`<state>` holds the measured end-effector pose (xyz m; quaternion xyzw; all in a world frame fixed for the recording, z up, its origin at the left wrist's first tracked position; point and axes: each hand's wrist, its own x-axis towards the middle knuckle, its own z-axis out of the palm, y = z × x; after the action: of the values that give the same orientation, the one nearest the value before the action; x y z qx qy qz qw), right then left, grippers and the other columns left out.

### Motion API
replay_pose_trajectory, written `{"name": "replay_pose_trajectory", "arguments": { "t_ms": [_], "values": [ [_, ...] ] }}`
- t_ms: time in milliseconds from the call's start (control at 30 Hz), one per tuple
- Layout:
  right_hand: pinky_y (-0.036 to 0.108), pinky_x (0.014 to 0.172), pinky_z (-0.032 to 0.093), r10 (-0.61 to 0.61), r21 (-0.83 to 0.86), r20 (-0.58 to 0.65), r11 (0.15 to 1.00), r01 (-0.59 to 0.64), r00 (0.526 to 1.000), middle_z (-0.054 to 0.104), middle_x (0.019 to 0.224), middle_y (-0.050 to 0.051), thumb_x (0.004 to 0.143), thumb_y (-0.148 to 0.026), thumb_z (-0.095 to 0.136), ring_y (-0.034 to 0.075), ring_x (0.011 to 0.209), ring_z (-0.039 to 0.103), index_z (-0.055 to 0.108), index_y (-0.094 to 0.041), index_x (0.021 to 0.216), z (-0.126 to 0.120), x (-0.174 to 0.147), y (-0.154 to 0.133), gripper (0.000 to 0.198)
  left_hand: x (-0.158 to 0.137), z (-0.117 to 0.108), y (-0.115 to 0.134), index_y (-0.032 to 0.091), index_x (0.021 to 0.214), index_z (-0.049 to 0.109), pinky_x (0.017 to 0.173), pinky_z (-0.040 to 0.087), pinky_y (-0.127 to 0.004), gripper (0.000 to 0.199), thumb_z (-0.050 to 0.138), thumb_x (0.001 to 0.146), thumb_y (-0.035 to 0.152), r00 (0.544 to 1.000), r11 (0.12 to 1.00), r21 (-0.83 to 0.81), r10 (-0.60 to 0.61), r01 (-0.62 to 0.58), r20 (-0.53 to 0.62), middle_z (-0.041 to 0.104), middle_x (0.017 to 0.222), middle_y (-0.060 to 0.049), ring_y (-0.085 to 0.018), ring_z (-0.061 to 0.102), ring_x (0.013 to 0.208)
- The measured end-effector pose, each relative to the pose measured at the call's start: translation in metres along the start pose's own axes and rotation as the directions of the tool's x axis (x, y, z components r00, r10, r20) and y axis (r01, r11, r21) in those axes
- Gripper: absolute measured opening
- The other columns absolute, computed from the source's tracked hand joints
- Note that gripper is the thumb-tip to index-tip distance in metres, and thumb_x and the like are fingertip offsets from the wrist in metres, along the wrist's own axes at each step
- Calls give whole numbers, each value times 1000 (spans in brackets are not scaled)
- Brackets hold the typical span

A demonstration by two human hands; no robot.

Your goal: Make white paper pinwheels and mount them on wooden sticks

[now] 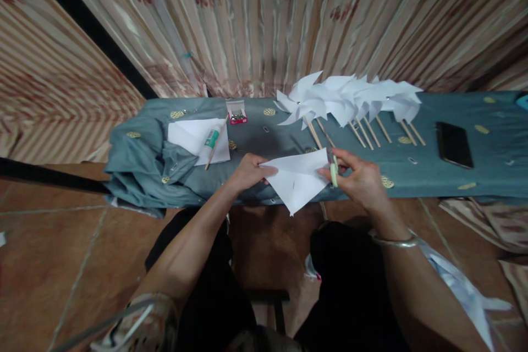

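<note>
Left hand (249, 170) pinches the left corner of one flat, unassembled white paper (284, 173) over the blue-green cloth's (490, 170) near edge, right hand (362, 179) curls around green-handled scissors (334, 171) at its right corner, curved paper pinwheels (342, 105) lie finished on wooden sticks far right, and smooth sheets (181, 132) wait left

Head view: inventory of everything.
Held paper: 1, white, centre
Scissors: 1, green, beside held paper
Pinwheels: several, white, far edge
Loose paper: uncounted, white, left
Tube: 1, green, on loose paper
Wooden stick: 1, tan, beside tube
Box: 1, red, beyond tube
Phone: 1, black, right
Cloth: 1, teal, underneath
Curtains: uncounted, beige, behind
Floor: 1, brown, below
Bracelet: 1, silver, right wrist
Trousers: 1, black, foreground
Left hand: 1, bare, on held paper
Right hand: 1, bare, on scissors
</note>
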<state>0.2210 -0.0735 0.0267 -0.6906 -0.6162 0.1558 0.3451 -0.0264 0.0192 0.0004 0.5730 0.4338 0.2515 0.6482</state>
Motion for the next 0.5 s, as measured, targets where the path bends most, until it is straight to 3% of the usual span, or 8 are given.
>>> {"name": "replay_pose_trajectory", "arguments": {
  "t_ms": [133,267,400,500],
  "values": [
    [32,62,47,66,41,-9,997,-66,998,67,67,1,69,-47,72,17,60,57,69,-18,108,4,2,8,48,5,4,-3,13,64,72,51,42,-22,23,81,53,31,991,986,-143,73,-88,-110,67,57,0,-10,54,50],
    [30,60,46,156,265,-93,956,-127,983,63,60,-3,62,-46,76,14,57,54,68,-16,100,13,6,10,49,6,9,0,17,95,73,79,51,-31,52,87,49,34,970,886,-427,90,-182,-226,74,95,-5,-19,66,82],
    [29,59,47,275,496,-179,854,-155,944,62,58,-4,55,-46,80,14,56,55,66,-18,93,26,13,5,50,0,15,4,20,107,67,93,47,-39,59,84,56,45,991,768,-632,23,-104,-135,70,108,-8,-23,65,102],
    [30,62,48,306,537,-225,831,-145,925,63,59,-4,54,-45,81,15,58,57,66,-18,93,35,18,-4,50,-4,26,4,20,104,67,98,44,-40,57,84,56,46,997,775,-627,48,-78,-64,69,111,-8,-25,62,109]
  ]
}}
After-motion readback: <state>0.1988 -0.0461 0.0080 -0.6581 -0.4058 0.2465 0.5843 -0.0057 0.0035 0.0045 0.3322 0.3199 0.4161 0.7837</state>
